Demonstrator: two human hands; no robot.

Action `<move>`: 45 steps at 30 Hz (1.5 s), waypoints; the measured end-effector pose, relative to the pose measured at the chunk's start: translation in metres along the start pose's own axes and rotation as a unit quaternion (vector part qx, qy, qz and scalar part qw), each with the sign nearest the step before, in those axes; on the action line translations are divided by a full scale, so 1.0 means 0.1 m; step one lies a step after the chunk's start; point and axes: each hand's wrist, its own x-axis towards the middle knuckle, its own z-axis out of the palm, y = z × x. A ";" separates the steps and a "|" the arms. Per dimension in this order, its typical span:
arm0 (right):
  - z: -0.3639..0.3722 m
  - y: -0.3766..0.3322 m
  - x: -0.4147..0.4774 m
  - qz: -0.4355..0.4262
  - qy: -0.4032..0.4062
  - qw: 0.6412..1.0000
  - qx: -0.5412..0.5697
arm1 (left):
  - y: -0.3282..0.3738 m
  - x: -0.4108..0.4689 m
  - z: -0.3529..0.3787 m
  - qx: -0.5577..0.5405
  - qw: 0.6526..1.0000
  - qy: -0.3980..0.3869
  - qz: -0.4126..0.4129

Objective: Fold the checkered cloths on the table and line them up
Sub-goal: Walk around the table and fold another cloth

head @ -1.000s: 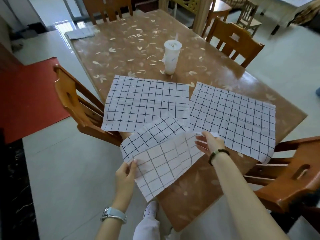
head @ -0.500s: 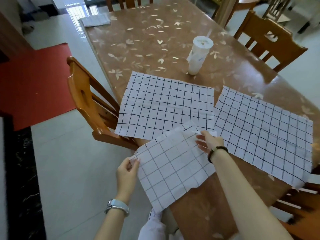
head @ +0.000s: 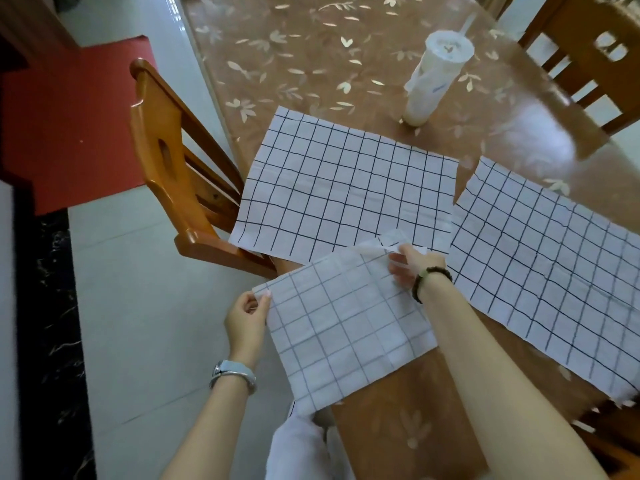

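Three white cloths with a black grid lie at the near corner of the brown table (head: 398, 420). The nearest cloth (head: 343, 323) is doubled over, its pale back side up, and hangs past the table's near left edge. My left hand (head: 247, 315) pinches its left corner off the table. My right hand (head: 414, 266) pinches its far right corner, where the layers meet. A second cloth (head: 346, 192) lies flat and unfolded just beyond it. A third unfolded cloth (head: 547, 268) lies flat to the right.
A white wrapped cup with a straw (head: 434, 79) stands on the table behind the cloths. A wooden chair (head: 173, 174) is tucked in at the table's left side, another chair (head: 595, 53) at the far right. Red mat (head: 65, 126) on the tiled floor, left.
The near cloth's upper layer has been brought over so it covers the lower layer, and both hands still pinch its corners. The camera has moved closer to the table.
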 end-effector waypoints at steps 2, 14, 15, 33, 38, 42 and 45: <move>0.00 0.01 0.03 -0.006 -0.011 1.000 0.004 | -0.03 0.00 0.03 -0.006 1.000 0.011 -0.004; -0.40 0.15 -0.11 -0.163 0.020 0.976 -0.145 | -0.19 -0.25 0.03 -0.059 0.989 -0.069 -0.118; -0.49 0.18 -0.13 -0.183 0.029 0.967 -0.173 | -0.19 -0.32 0.03 -0.065 0.987 -0.076 -0.127; -1.43 0.65 -0.24 -0.140 0.014 0.955 -0.260 | -0.40 -1.20 -0.03 -0.124 0.984 -0.076 -0.106; -1.45 0.66 -0.26 -0.146 -0.018 0.945 -0.293 | -0.39 -1.26 -0.03 -0.114 0.990 -0.047 -0.061; -1.45 0.65 -0.30 -0.140 -0.033 0.940 -0.310 | -0.35 -1.28 -0.02 -0.103 0.993 -0.034 -0.040; -1.44 0.66 -0.33 -0.149 -0.040 0.936 -0.316 | -0.31 -1.28 0.00 -0.098 0.995 -0.022 -0.026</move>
